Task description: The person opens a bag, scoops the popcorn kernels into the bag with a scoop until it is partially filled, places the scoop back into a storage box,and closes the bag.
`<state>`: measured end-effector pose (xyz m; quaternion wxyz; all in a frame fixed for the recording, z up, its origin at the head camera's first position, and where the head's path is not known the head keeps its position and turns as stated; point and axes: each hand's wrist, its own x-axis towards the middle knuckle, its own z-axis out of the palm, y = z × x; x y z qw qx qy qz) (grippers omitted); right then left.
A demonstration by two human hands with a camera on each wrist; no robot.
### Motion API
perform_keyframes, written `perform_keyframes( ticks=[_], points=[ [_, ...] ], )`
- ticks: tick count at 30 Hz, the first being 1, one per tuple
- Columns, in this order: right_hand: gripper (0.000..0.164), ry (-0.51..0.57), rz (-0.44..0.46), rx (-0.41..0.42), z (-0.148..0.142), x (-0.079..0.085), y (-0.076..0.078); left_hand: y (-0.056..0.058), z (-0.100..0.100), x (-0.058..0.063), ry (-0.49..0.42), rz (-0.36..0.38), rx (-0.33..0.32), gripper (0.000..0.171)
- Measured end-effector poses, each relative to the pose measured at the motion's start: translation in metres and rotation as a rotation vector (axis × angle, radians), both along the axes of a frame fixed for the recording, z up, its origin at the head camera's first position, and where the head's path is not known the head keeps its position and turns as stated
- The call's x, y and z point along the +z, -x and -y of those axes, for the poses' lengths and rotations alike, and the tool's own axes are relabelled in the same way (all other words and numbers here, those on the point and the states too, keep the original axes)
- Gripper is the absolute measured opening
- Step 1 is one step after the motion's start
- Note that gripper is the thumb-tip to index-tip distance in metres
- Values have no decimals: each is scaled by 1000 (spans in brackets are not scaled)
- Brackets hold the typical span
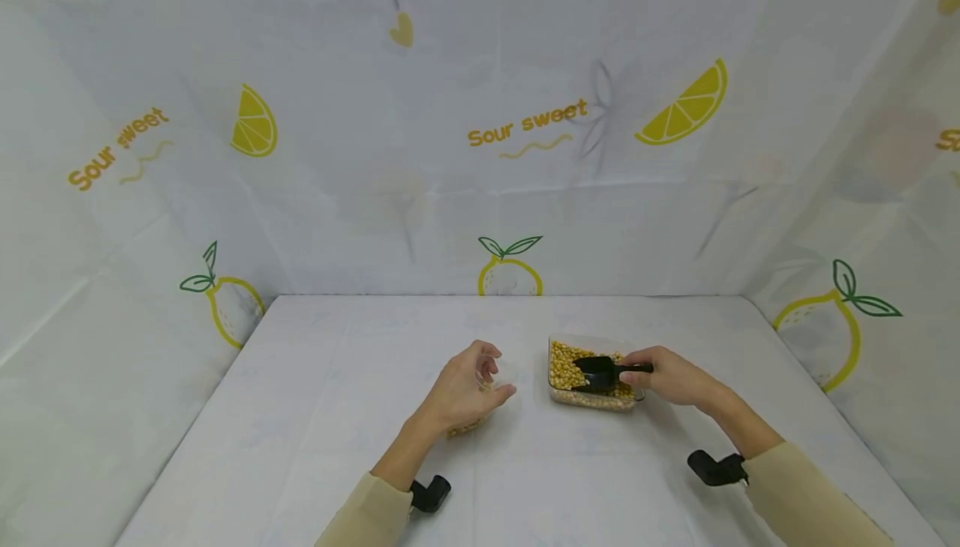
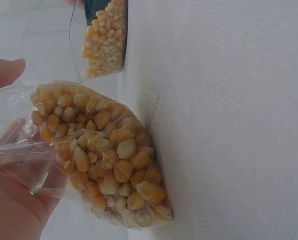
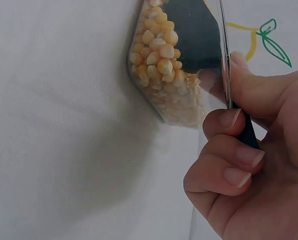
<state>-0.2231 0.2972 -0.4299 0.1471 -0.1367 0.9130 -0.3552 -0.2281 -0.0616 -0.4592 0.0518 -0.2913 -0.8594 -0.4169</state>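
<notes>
A clear plastic bag point(image 2: 108, 160) with corn kernels in its lower part stands on the white table. My left hand point(image 1: 457, 387) curves its fingers and thumb round the bag's upper part; in the head view the hand hides most of the bag. To its right is a clear rectangular container point(image 1: 596, 403) of yellow corn kernels point(image 1: 566, 363). My right hand point(image 1: 675, 376) grips the handle of a black scoop point(image 1: 598, 372), whose bowl lies over the kernels within the container. In the right wrist view, fingers point(image 3: 224, 165) curl round the handle.
A white cloth covers the tabletop point(image 1: 300, 414). White curtains point(image 1: 360, 197) printed with lemons stand behind the table and at both sides. A black wrist device point(image 1: 431, 494) sits on the left wrist and another point(image 1: 716, 469) on the right.
</notes>
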Motion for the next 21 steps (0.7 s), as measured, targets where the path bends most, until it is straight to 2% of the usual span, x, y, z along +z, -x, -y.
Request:
perform_keyframes(
  ticks=[7, 18, 21],
  points=[
    [50, 57, 36, -22, 0, -3, -2, 1, -1, -1, 8, 6, 5, 51],
    [55, 92, 30, -54, -3, -12, -4, 1, 0, -2, -3, -16, -8, 50],
    [55, 136, 44, -66, -4, -15, -5, 1, 0, -2, 1, -10, -3, 51]
  ],
)
